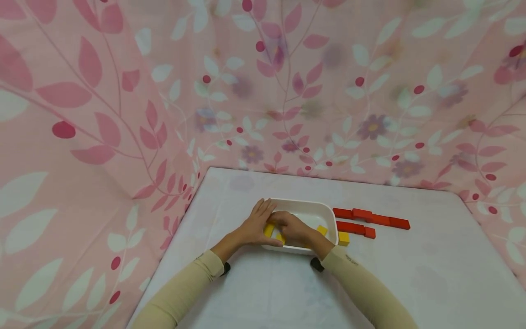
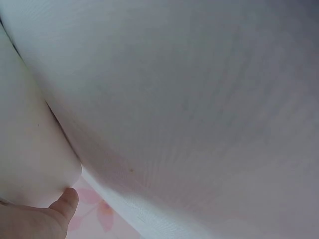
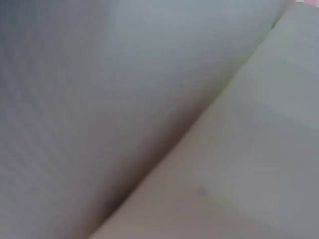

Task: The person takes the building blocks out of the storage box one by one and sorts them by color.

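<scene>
A white tray (image 1: 331,214) sits on the table with several yellow blocks (image 1: 322,230) inside. At its left end my left hand (image 1: 250,229) lies against the rim with fingers straight, its thumb stretched along the near side. The left wrist view shows the thumb (image 2: 65,204) at the tray's outer wall (image 2: 35,134). My right hand (image 1: 293,227) reaches down into the left part of the tray, fingers bent, close beside two yellow blocks. Its fingertips are partly hidden, and I cannot tell whether they hold a block. The right wrist view shows only blurred pale surfaces.
Right of the tray, red blocks form two rows, a longer far row (image 1: 380,219) and a shorter near row (image 1: 350,227). One yellow block (image 1: 344,238) lies just outside the tray's right end. Pink floral cloth (image 1: 287,91) hangs behind and left of the white-covered table (image 1: 435,256).
</scene>
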The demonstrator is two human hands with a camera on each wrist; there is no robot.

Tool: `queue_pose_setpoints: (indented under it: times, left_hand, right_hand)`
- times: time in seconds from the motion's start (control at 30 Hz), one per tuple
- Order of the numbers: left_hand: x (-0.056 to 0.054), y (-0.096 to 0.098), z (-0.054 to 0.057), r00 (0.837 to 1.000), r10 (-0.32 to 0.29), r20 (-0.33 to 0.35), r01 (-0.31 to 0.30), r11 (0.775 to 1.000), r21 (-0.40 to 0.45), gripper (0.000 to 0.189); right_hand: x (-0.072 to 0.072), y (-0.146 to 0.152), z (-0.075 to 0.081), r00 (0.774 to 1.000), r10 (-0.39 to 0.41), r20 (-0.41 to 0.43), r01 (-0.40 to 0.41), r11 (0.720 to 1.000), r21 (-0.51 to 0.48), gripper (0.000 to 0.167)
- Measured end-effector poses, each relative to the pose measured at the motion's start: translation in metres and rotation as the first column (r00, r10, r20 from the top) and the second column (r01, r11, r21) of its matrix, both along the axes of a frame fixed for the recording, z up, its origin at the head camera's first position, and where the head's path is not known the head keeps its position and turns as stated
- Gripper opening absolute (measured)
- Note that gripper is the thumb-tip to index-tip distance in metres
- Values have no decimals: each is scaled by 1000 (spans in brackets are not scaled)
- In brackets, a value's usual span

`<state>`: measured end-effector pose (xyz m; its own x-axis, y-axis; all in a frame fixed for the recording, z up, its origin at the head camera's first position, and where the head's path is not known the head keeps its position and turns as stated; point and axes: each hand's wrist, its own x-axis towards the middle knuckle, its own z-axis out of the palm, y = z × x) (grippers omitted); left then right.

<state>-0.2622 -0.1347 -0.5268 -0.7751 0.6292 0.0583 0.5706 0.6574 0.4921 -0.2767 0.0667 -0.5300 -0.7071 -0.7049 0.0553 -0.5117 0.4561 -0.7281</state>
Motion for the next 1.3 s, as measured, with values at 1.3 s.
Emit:
queue_pose_setpoints:
  times: [1.3]
  left_hand:
    - [0,1,3,1000,1,21,0,999,-42,125]
  right_hand:
    - [3,3,0,968,-164,-191,200,962,187,33]
